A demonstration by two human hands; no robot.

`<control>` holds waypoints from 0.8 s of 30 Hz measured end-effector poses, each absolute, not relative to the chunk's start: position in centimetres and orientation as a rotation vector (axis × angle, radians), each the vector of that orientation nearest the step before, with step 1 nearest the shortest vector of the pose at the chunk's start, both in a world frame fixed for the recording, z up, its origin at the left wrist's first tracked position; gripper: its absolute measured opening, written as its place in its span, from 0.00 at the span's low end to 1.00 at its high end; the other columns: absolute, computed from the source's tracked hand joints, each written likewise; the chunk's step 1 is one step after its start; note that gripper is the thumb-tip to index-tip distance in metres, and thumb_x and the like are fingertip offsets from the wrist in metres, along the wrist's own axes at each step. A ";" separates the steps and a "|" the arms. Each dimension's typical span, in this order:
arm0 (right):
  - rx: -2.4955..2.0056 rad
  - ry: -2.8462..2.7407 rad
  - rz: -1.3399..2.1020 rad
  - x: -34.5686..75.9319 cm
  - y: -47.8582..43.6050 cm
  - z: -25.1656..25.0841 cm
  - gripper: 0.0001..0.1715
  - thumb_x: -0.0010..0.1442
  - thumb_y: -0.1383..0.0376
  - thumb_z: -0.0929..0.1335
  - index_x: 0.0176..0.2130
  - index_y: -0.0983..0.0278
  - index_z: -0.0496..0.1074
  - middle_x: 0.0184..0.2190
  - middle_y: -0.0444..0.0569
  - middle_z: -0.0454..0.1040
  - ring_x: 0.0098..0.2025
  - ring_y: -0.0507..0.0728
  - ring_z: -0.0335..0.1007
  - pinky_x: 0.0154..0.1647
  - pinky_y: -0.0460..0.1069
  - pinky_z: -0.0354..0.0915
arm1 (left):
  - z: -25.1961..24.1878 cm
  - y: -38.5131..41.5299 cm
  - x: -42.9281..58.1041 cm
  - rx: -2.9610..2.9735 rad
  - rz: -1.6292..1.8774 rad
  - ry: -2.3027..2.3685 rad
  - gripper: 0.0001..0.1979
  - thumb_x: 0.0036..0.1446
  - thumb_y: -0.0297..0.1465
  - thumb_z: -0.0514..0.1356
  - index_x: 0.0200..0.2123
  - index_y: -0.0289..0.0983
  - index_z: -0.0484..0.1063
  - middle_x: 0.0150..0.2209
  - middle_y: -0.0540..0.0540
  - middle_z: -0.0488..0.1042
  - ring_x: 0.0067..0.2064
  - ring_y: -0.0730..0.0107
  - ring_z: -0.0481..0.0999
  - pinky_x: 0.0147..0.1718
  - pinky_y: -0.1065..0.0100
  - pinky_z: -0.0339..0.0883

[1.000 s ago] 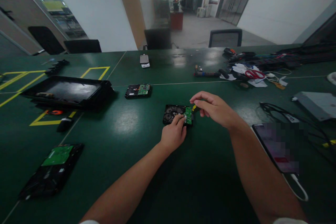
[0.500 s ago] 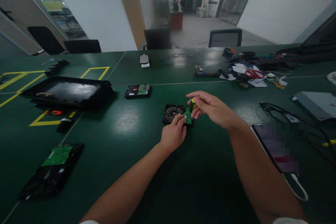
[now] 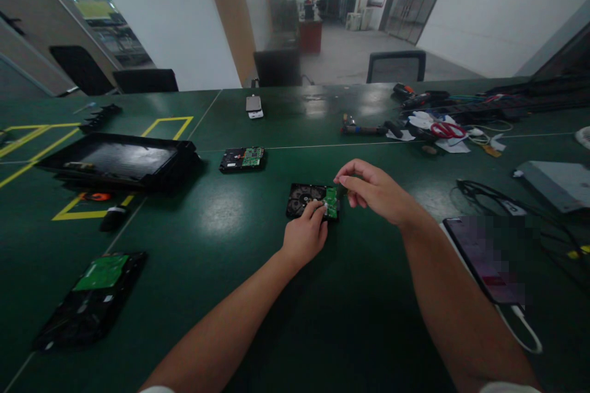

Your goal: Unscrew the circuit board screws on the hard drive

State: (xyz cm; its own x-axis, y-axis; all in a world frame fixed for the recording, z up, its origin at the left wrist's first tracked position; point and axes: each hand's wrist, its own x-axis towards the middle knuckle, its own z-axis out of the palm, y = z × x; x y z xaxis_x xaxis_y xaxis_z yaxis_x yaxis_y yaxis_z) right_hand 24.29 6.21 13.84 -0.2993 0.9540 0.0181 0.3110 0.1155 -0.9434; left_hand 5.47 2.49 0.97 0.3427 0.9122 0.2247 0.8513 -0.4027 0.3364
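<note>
- The hard drive lies flat on the tabletop, long axis left to right, green-board end pointing right.
- Left hand rests on it, fingers slightly spread.
- Right hand curls its fingers beside that end; whether they're pinching anything, I can't tell.

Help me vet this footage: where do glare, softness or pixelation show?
Head view: glare patches dot the glossy dark-green table, one left of the bare left hand; head view: the distant red boxy desk looks soft; head view: pixelated squares cover part of the black rectangular phone.
</note>
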 end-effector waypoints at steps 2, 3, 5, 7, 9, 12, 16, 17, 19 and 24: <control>-1.189 -1.696 1.290 24.2 6.1 14.2 0.11 0.65 0.58 0.67 0.45 0.60 0.73 0.42 0.49 0.77 0.23 0.49 0.67 0.19 0.46 0.58 | 1.0 2.5 5.4 2.443 0.575 1.615 0.22 0.67 0.35 0.53 0.63 0.42 0.66 0.65 0.43 0.66 0.51 0.62 0.79 0.43 0.64 0.78; -1.166 -1.695 1.335 24.1 6.1 14.3 0.11 0.66 0.58 0.67 0.46 0.60 0.73 0.44 0.50 0.77 0.23 0.48 0.68 0.19 0.46 0.59 | 0.9 2.5 5.4 2.445 0.576 1.615 0.22 0.67 0.35 0.53 0.63 0.42 0.66 0.65 0.43 0.66 0.51 0.62 0.79 0.42 0.64 0.78; -1.124 -1.701 1.414 24.1 6.1 14.4 0.13 0.67 0.58 0.66 0.46 0.61 0.74 0.45 0.50 0.77 0.25 0.49 0.70 0.20 0.45 0.62 | 1.0 2.5 5.4 2.449 0.575 1.616 0.22 0.67 0.36 0.53 0.62 0.42 0.66 0.65 0.44 0.66 0.51 0.62 0.79 0.42 0.64 0.78; -1.086 -1.697 1.470 24.1 6.1 14.2 0.14 0.68 0.56 0.66 0.46 0.62 0.74 0.43 0.51 0.77 0.27 0.50 0.72 0.24 0.46 0.66 | 1.0 2.5 5.4 2.449 0.568 1.617 0.22 0.67 0.36 0.53 0.62 0.42 0.66 0.65 0.44 0.66 0.51 0.62 0.79 0.41 0.64 0.78; -1.055 -1.663 1.502 24.0 6.1 14.0 0.15 0.69 0.55 0.65 0.47 0.62 0.74 0.42 0.51 0.76 0.28 0.51 0.72 0.27 0.47 0.69 | 1.0 2.5 5.4 2.447 0.562 1.617 0.22 0.67 0.36 0.53 0.63 0.42 0.66 0.65 0.43 0.66 0.51 0.61 0.79 0.41 0.64 0.78; -1.032 -1.605 1.510 23.9 6.0 13.9 0.15 0.69 0.56 0.65 0.50 0.62 0.74 0.45 0.52 0.75 0.30 0.52 0.73 0.31 0.50 0.72 | 1.1 2.5 5.4 2.450 0.564 1.611 0.22 0.67 0.36 0.53 0.63 0.42 0.66 0.65 0.44 0.66 0.51 0.61 0.79 0.41 0.64 0.78; -1.073 -1.694 1.405 23.9 6.0 14.2 0.16 0.69 0.57 0.65 0.52 0.60 0.74 0.41 0.49 0.75 0.30 0.51 0.71 0.28 0.47 0.68 | 1.0 2.5 5.5 2.454 0.560 1.619 0.22 0.67 0.36 0.53 0.63 0.42 0.66 0.65 0.44 0.66 0.50 0.62 0.79 0.41 0.63 0.78; -1.094 -1.734 1.355 24.0 6.0 14.2 0.16 0.69 0.57 0.65 0.52 0.60 0.74 0.38 0.48 0.74 0.29 0.51 0.69 0.27 0.47 0.66 | 1.0 2.5 5.5 2.455 0.559 1.620 0.22 0.67 0.36 0.53 0.63 0.42 0.66 0.65 0.45 0.66 0.49 0.62 0.79 0.41 0.63 0.78; -1.133 -1.786 1.252 24.1 6.1 14.3 0.16 0.69 0.57 0.66 0.51 0.60 0.75 0.32 0.45 0.72 0.29 0.52 0.68 0.26 0.46 0.63 | 1.1 2.5 5.5 2.457 0.561 1.621 0.22 0.68 0.36 0.52 0.63 0.42 0.65 0.65 0.46 0.67 0.48 0.63 0.80 0.40 0.63 0.78; -1.209 -1.760 1.037 24.4 6.4 14.1 0.15 0.66 0.54 0.68 0.46 0.61 0.77 0.34 0.47 0.75 0.31 0.53 0.66 0.30 0.49 0.63 | 1.1 2.5 5.5 2.464 0.565 1.619 0.21 0.68 0.36 0.52 0.62 0.41 0.66 0.65 0.47 0.67 0.48 0.63 0.80 0.39 0.63 0.78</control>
